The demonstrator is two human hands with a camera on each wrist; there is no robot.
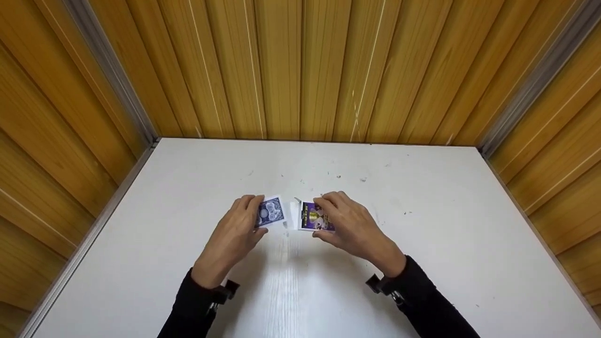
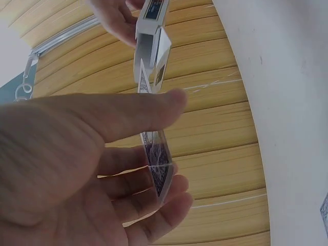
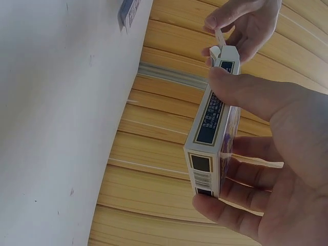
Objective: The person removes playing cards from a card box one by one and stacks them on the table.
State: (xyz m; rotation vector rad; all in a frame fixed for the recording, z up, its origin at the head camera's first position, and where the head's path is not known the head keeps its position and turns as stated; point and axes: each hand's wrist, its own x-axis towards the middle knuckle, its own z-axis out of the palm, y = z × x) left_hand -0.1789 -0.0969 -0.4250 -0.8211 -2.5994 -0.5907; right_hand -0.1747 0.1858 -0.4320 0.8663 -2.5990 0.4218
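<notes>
two hands meet over the middle of the white table (image 1: 422,281) in the head view. the left hand (image 1: 235,234) sits at about nine o'clock of the pair, fingers and thumb closed on a small stack of blue-backed cards (image 1: 271,212), held up off the surface. the right hand (image 1: 350,225), at three o'clock, wraps a purple card box (image 1: 313,217) with its open white flap turned toward nine o'clock, so the mouth faces the cards. box and cards are just beside each other, apart by a narrow gap. wooden slat walls (image 1: 300,65) rise at twelve o'clock.

left wrist view: the left hand (image 2: 77,164) pinches the cards (image 2: 156,169) edge-on, thumb (image 2: 138,110) on one face and fingers (image 2: 164,202) under the other, a grip that judging by the alignment keeps the stack square. at twelve o'clock the card box (image 2: 151,31) hangs in the other hand (image 2: 115,20), flap open toward the stack.

right wrist view: the right hand (image 3: 277,169) curls round the card box (image 3: 212,138), thumb (image 3: 241,87) along one broad face, fingers (image 3: 230,205) behind, leaving the top end free. at one o'clock the left hand (image 3: 246,23) holds a thin white edge (image 3: 219,37) at the box mouth; whether that is a card or the flap i cannot tell. one more loose card (image 3: 128,11) lies on the table (image 3: 46,128) at eleven o'clock.
</notes>
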